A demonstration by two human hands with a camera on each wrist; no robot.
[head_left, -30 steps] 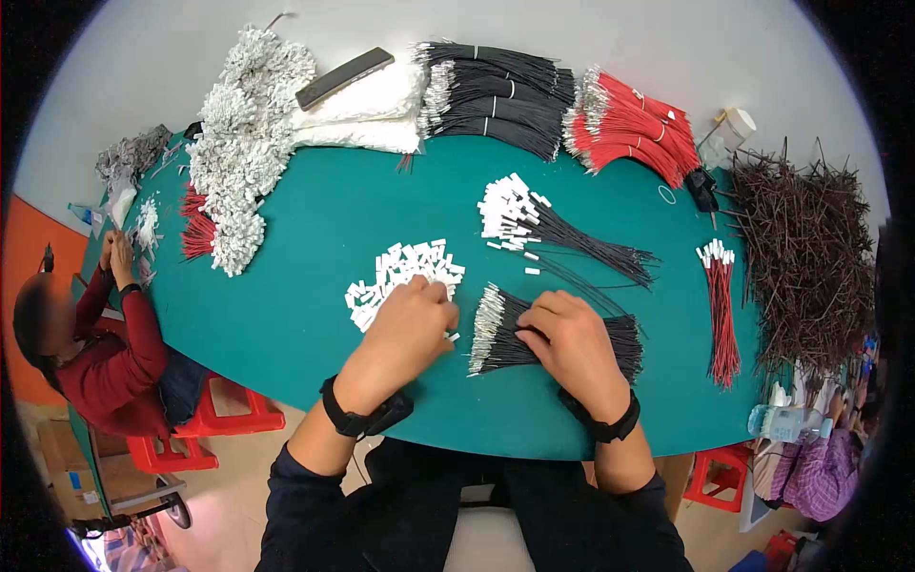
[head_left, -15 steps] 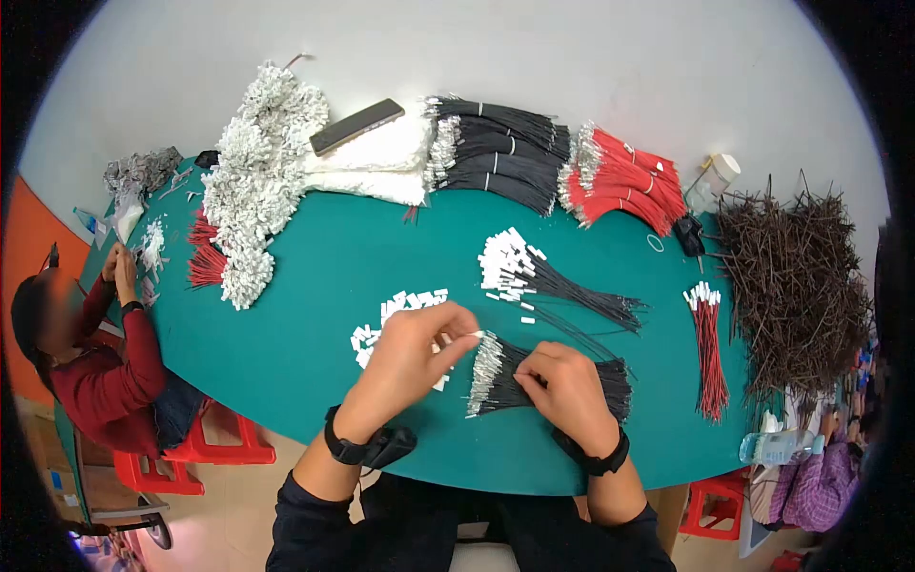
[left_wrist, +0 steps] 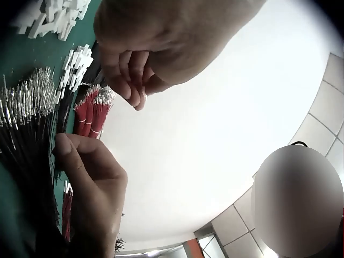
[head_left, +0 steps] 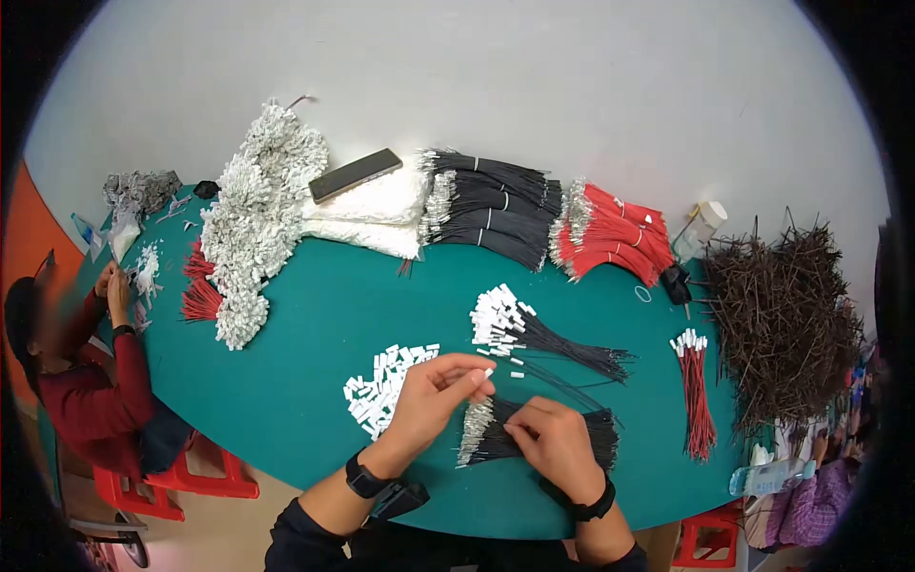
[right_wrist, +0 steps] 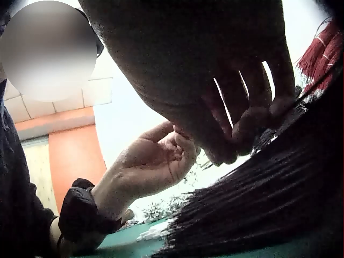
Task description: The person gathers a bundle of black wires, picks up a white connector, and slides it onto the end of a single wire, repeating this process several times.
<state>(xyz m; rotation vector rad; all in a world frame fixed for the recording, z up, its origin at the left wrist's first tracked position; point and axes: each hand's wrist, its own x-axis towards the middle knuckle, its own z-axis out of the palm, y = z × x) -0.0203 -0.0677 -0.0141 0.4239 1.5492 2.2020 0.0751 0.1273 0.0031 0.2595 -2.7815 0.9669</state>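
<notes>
My left hand (head_left: 426, 398) is raised just left of the near black wire bundle and pinches a small white sleeve (head_left: 489, 373) between thumb and fingers. Below its fingertips lie the silvery wire ends (head_left: 476, 431) of that bundle. My right hand (head_left: 558, 444) is over the bundle's middle, thumb and forefinger pinched at the black wires (head_left: 600, 439); how many it holds is hidden. Left of the bundle lies a loose pile of white sleeves (head_left: 374, 393). In the left wrist view the right hand (left_wrist: 94, 188) is beside the silvery tips (left_wrist: 27, 99).
Black wires with white ends (head_left: 572, 353) lie beyond the hands. Black bundles (head_left: 491, 205), red bundles (head_left: 615, 234), white bags (head_left: 367, 214) and a phone (head_left: 355, 175) line the back. Red wires (head_left: 697, 400) and a brown wire heap (head_left: 782, 324) stand right. A person (head_left: 91, 410) sits left.
My left hand has risen from the white sleeve pile and moved right, a sleeve now in its fingertips. My right hand has stayed over the black bundle. The head view has tilted upward.
</notes>
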